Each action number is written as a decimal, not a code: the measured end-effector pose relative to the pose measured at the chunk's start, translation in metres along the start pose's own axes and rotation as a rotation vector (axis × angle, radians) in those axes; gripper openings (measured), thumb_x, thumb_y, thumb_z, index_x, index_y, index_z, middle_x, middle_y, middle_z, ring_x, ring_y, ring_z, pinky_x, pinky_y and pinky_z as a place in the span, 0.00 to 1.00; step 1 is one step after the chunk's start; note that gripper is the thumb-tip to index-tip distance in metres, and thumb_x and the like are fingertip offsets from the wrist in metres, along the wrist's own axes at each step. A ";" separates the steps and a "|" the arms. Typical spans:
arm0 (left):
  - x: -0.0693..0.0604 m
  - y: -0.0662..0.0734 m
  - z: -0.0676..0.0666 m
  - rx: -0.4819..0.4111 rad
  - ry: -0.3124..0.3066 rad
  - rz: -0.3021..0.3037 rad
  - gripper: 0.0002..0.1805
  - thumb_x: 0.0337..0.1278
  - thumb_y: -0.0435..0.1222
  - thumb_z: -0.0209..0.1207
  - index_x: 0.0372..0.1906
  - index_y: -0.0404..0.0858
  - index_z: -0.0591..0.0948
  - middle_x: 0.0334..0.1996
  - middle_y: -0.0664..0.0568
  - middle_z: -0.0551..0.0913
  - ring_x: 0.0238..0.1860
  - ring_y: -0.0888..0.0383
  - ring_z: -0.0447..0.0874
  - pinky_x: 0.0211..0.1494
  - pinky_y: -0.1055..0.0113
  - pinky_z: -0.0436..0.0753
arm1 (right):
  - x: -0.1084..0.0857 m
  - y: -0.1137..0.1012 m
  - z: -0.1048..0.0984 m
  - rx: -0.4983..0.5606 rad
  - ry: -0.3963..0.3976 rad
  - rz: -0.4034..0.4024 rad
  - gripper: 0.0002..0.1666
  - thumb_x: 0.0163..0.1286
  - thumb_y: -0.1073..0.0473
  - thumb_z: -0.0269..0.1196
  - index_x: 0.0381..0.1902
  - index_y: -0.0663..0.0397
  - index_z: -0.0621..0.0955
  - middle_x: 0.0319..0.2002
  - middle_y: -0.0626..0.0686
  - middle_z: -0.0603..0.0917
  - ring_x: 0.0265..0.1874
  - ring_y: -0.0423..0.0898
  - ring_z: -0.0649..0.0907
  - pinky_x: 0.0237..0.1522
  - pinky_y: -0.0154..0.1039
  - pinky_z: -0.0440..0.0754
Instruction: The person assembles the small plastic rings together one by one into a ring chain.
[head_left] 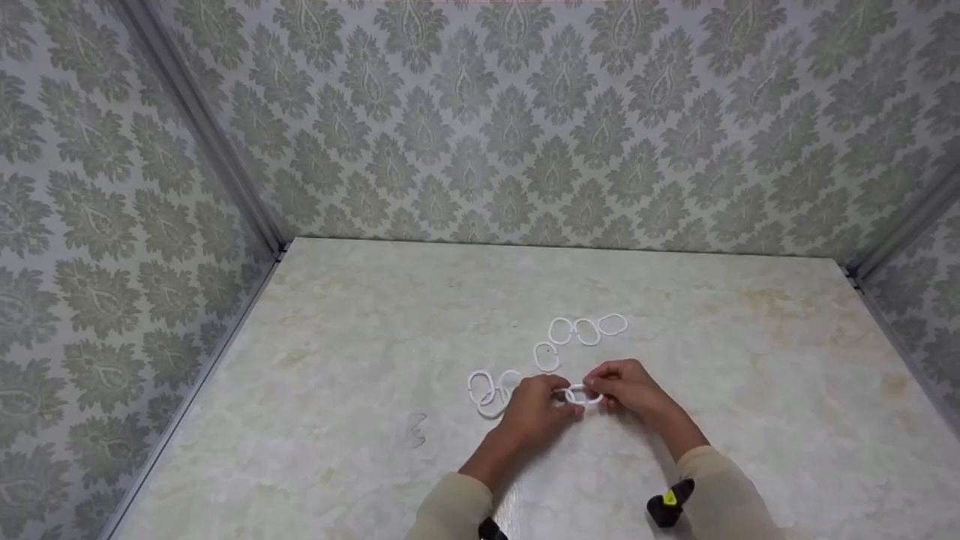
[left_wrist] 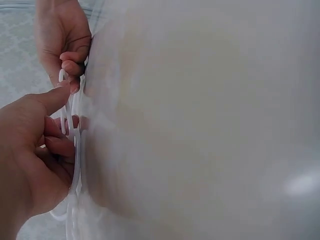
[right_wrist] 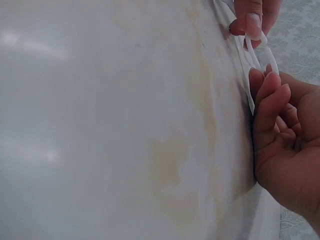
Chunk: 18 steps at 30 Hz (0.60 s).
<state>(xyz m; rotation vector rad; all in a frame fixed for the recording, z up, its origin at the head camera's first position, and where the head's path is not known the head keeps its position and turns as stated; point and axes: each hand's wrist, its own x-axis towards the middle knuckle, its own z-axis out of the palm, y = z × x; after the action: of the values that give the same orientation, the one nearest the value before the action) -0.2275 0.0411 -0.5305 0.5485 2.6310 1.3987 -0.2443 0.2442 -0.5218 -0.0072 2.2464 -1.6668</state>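
Below patterned walls [head_left: 510, 127], a marbled tabletop [head_left: 360, 322] is reached across from the near side by two beige sleeves [head_left: 724, 499], the right one's cuff fronted by a black device [head_left: 666, 511]. Right of centre, overlapping white rings [head_left: 586, 403] are held just above the surface, pinched between thumb and fingers of the left hand [head_left: 536, 409] on one side and of the right hand [head_left: 628, 386] on the other. A ring cluster [head_left: 491, 415] is partly hidden left of the left hand; beyond both, four separate rings [head_left: 575, 328] are strung out toward the far right.
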 end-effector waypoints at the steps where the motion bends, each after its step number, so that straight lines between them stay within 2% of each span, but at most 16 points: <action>1: 0.000 0.000 -0.001 -0.016 -0.007 -0.004 0.13 0.54 0.37 0.72 0.44 0.37 0.88 0.36 0.52 0.90 0.38 0.64 0.82 0.46 0.71 0.79 | 0.000 0.000 0.000 -0.003 -0.003 -0.005 0.14 0.72 0.62 0.63 0.45 0.71 0.83 0.25 0.41 0.84 0.19 0.33 0.76 0.24 0.28 0.74; 6: -0.002 -0.002 -0.002 -0.070 -0.033 -0.022 0.11 0.55 0.36 0.70 0.44 0.38 0.88 0.36 0.53 0.90 0.36 0.66 0.80 0.44 0.72 0.79 | -0.001 0.000 0.002 -0.015 -0.023 -0.026 0.17 0.73 0.62 0.63 0.46 0.75 0.81 0.25 0.41 0.84 0.19 0.33 0.76 0.23 0.28 0.74; 13: -0.003 -0.001 -0.004 -0.083 -0.025 -0.038 0.11 0.54 0.35 0.71 0.43 0.38 0.88 0.36 0.53 0.90 0.38 0.65 0.82 0.45 0.71 0.80 | 0.002 -0.004 0.005 -0.065 0.020 -0.024 0.16 0.73 0.60 0.62 0.46 0.72 0.83 0.24 0.44 0.82 0.16 0.35 0.76 0.20 0.29 0.74; 15: -0.004 -0.001 -0.004 -0.086 -0.027 -0.054 0.11 0.53 0.35 0.71 0.43 0.40 0.88 0.35 0.55 0.89 0.37 0.66 0.81 0.44 0.72 0.79 | 0.004 -0.005 0.007 -0.124 0.024 -0.087 0.14 0.72 0.62 0.62 0.44 0.71 0.84 0.26 0.47 0.84 0.18 0.34 0.76 0.22 0.29 0.74; 18: -0.004 -0.001 -0.003 -0.087 -0.029 -0.067 0.11 0.51 0.35 0.71 0.42 0.41 0.88 0.33 0.58 0.88 0.35 0.67 0.79 0.43 0.72 0.79 | 0.009 -0.008 0.008 -0.254 0.011 -0.219 0.10 0.71 0.65 0.62 0.43 0.68 0.85 0.31 0.55 0.87 0.26 0.34 0.78 0.30 0.28 0.76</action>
<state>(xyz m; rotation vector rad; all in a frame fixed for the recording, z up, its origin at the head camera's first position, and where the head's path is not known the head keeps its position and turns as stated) -0.2252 0.0371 -0.5298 0.4619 2.5271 1.4664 -0.2521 0.2320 -0.5186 -0.3170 2.5273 -1.4706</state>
